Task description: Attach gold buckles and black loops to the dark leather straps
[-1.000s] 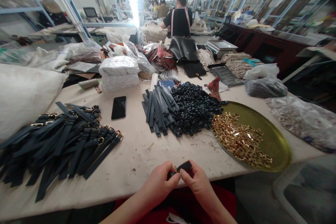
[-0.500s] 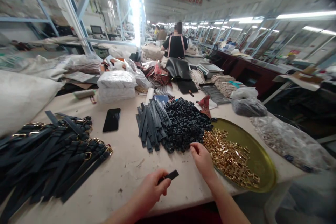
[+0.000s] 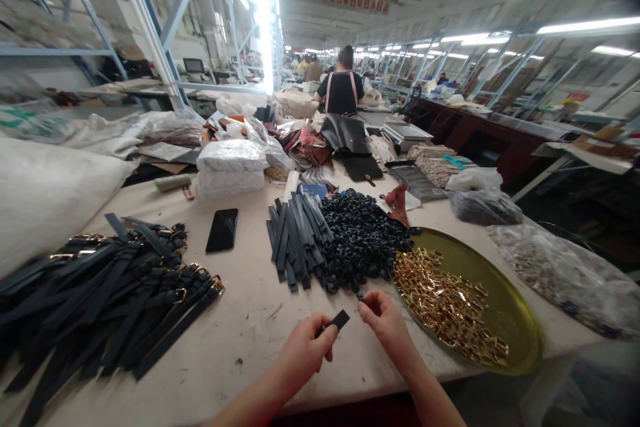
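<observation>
My left hand (image 3: 311, 347) is closed around a short black strap (image 3: 341, 320), whose flat end sticks out to the right. My right hand (image 3: 385, 320) pinches a small black loop (image 3: 361, 297) between thumb and forefinger, a little right of the strap's end and apart from it. Just beyond lies a heap of black loops (image 3: 363, 233). Left of that heap is a bundle of flat black straps (image 3: 297, 240). Gold buckles (image 3: 445, 300) are piled on a round gold tray (image 3: 525, 340) to the right of my right hand.
Black straps with gold buckles (image 3: 110, 300) lie piled at the left. A phone (image 3: 222, 230) rests on the table (image 3: 210, 360). Wrapped white packages (image 3: 231, 170) and a black leather piece (image 3: 345, 135) stand farther back. A plastic bag (image 3: 550, 267) lies right of the tray. A person (image 3: 342, 90) is beyond.
My right hand has drawn back from the edge of the loop heap with a loop in its fingers. My left hand has moved slightly up and right with the strap. The view has shifted slightly.
</observation>
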### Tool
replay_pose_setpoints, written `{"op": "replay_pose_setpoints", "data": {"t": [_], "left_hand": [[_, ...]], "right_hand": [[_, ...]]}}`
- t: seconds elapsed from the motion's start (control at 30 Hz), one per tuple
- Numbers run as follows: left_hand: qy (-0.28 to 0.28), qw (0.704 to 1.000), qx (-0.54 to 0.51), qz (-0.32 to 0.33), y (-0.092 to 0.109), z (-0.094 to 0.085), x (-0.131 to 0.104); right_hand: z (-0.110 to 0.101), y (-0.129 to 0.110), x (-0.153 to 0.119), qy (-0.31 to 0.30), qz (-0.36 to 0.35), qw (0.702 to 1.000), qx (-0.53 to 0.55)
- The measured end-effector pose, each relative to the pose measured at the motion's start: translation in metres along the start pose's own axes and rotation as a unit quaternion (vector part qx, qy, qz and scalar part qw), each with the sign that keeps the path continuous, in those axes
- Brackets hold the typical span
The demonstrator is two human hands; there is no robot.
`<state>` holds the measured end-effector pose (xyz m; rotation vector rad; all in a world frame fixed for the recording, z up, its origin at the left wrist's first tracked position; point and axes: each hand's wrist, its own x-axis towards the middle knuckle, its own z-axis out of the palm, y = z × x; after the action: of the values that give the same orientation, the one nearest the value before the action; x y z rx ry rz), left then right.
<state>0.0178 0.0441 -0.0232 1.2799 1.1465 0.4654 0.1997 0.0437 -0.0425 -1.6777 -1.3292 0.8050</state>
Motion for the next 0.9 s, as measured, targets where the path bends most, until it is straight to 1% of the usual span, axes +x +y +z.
{"op": "replay_pose_setpoints", "data": {"t": [0.1, 0.17, 0.33, 0.5, 0.6, 0.73, 0.8, 0.9], "left_hand": [[0.011, 1.000, -0.010, 0.011, 0.007, 0.002, 0.002], [0.004, 1.000, 0.006, 0.007, 0.010, 0.002, -0.001], [-0.012, 0.997, 0.077, 0.005, 0.010, -0.004, -0.014], [-0.037, 0.988, 0.147, 0.017, 0.008, -0.009, -0.017], [-0.020, 0.985, 0.169, 0.042, 0.006, -0.006, -0.019], [0.017, 0.988, 0.141, 0.059, 0.005, 0.002, -0.024], [0.030, 0.990, 0.121, 0.065, 0.004, 0.006, -0.025], [0.038, 0.993, 0.092, 0.060, 0.002, 0.007, -0.024]], "right_hand": [[0.014, -0.018, -0.024, -0.068, 0.025, 0.988, 0.135], [0.018, -0.025, -0.034, -0.086, 0.048, 0.974, 0.204], [0.020, -0.023, -0.040, -0.075, 0.089, 0.962, 0.248], [0.020, -0.022, -0.046, -0.116, 0.125, 0.952, 0.254], [0.021, -0.022, -0.053, -0.108, 0.152, 0.942, 0.277], [0.030, -0.019, -0.060, -0.072, 0.171, 0.933, 0.310], [0.037, -0.019, -0.063, -0.063, 0.185, 0.917, 0.348], [0.047, -0.019, -0.066, -0.077, 0.202, 0.883, 0.417]]}}
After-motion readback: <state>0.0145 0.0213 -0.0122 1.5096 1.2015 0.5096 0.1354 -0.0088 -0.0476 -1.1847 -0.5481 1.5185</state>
